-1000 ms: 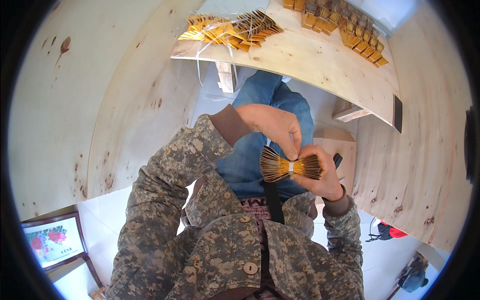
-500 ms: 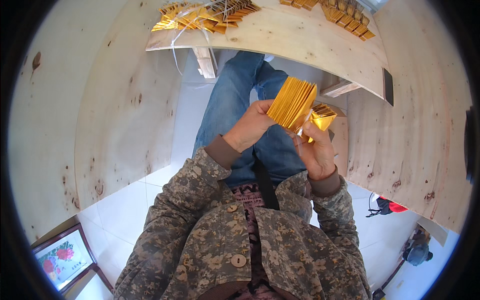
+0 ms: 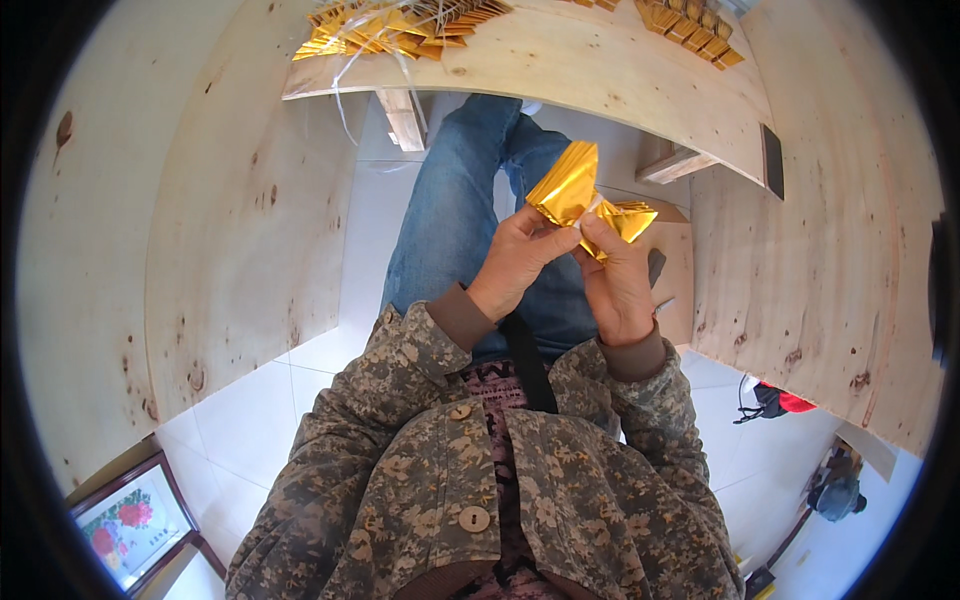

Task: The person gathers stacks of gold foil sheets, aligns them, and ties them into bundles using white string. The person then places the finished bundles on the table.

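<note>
A bundle of folded gold foil paper (image 3: 572, 192) is held above my lap, pinched in at its middle and fanned out at both ends. A whitish strip or tie shows at the narrow middle. My left hand (image 3: 520, 255) grips the bundle's left lower side, its thumb pressed near the middle. My right hand (image 3: 615, 285) holds it from below on the right, thumb at the tied waist. Both hands are closed on it, and their other fingers are partly hidden behind the foil.
A pale wooden table (image 3: 560, 80) spans the far side, carrying a heap of gold foil bundles (image 3: 390, 35) with loose white strips, and more bundles (image 3: 690, 30) at right. Wooden panels (image 3: 240, 200) rise on both sides. A cardboard box (image 3: 672, 270) stands right of my knees; a framed flower picture (image 3: 135, 520) lies lower left.
The bundle has turned, so its smooth foil face shows instead of the stacked edges. Both hands have shifted slightly left, and my left thumb has come round to the front near the middle.
</note>
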The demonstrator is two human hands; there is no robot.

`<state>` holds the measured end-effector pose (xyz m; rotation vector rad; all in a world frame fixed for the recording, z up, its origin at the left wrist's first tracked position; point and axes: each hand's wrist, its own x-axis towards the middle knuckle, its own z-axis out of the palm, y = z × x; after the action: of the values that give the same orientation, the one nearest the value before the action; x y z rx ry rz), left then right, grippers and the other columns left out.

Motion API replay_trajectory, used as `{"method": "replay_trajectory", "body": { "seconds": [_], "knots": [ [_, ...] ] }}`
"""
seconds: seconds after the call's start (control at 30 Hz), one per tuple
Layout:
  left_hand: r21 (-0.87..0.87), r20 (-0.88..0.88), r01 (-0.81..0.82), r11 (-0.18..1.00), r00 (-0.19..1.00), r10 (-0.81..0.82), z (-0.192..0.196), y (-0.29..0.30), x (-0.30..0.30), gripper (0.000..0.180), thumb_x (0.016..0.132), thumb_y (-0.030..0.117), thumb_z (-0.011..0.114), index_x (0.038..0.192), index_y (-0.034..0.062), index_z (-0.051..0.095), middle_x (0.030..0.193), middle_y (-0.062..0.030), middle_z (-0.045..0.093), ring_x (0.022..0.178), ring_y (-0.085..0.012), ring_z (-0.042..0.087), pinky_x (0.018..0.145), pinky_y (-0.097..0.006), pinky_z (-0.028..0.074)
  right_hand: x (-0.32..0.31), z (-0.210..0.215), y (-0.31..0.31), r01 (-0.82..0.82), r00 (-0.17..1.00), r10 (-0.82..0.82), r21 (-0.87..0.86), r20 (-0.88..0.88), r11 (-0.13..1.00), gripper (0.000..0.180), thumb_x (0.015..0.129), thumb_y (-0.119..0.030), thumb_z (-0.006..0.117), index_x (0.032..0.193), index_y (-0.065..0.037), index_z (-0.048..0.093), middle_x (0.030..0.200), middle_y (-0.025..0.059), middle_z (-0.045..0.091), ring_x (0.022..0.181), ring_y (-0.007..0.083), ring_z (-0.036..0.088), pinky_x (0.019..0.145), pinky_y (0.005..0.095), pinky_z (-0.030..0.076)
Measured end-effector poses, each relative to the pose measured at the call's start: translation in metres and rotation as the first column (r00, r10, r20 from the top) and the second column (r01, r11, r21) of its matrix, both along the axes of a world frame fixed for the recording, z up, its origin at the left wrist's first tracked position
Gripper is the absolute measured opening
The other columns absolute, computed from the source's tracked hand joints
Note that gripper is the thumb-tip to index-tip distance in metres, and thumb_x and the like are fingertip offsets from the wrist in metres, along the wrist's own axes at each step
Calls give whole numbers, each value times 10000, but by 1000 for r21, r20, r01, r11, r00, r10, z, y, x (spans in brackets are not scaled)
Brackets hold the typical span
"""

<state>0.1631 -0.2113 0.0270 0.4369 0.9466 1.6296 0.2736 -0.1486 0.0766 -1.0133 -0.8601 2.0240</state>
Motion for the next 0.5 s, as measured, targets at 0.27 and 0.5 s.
{"method": "replay_trajectory", "body": {
  "seconds": [0.27, 0.5],
  "knots": [
    [-76, 197, 39, 996, 980, -23, -19, 3, -2, 317, 918, 163, 656, 1214, 73, 589, 1153, 2, 629, 1035, -90, 572, 936, -268, 445, 9, -13, 11, -91, 996, 91, 8, -9, 996, 382, 970, -236, 593, 1280, -32, 500, 1223, 68, 583, 1134, 172, 567, 995, 358, 459],
    [-114, 364, 86, 990, 931, -39, -21, 7, -4, 302, 932, 190, 635, 1209, 87, 575, 1150, -8, 625, 1046, -110, 577, 965, -311, 457, 24, -14, 24, -203, 979, 204, 47, -13, 978, 435, 962, -280, 615, 1276, -5, 494, 1222, 72, 583, 1133, 157, 561, 1005, 330, 437]
  ]
}}
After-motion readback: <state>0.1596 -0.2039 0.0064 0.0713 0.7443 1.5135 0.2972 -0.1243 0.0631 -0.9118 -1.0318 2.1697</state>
